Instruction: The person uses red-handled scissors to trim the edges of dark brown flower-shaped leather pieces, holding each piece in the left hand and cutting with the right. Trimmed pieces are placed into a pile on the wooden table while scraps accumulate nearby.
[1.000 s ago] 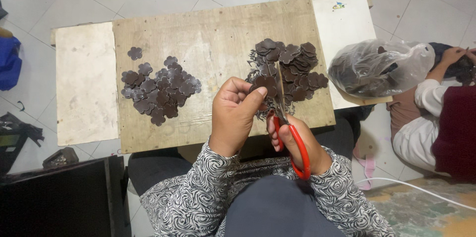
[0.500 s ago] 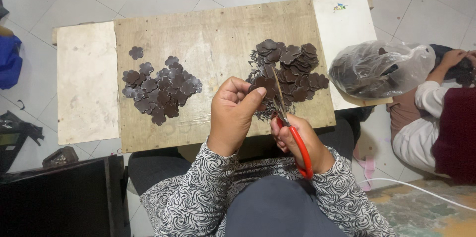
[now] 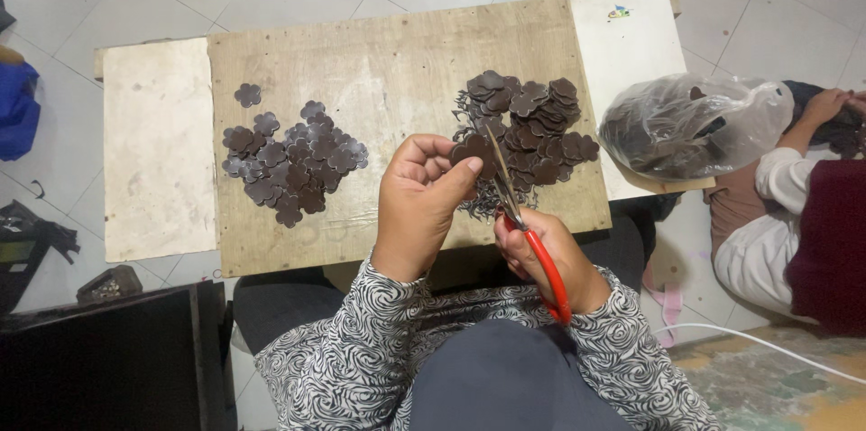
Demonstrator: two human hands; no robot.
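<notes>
The person sits at a low wooden board (image 3: 379,61) laid over a small table, and the left hand (image 3: 419,206) holds up one brown flower-shaped piece (image 3: 472,151), pinched between the thumb and the bent fingertips just above the front edge of the board. The right hand (image 3: 550,255) has its fingers closed through the red handles of the scissors (image 3: 528,233), and the blades point up to the edge of the pinched piece; I cannot tell if the blades are apart or together. Just behind, near the right edge of the board, lies a heap of uncut pieces (image 3: 532,124) with thin scraps around it, and toward the left edge a flatter spread of trimmed flowers (image 3: 293,165). The piece looks thin, light and somewhat flexible, like leather, so I think it is best held by its flat faces near the middle, leaving the rim free. At the right, another person's hand (image 3: 825,106) rests by a clear plastic bag (image 3: 695,124).
</notes>
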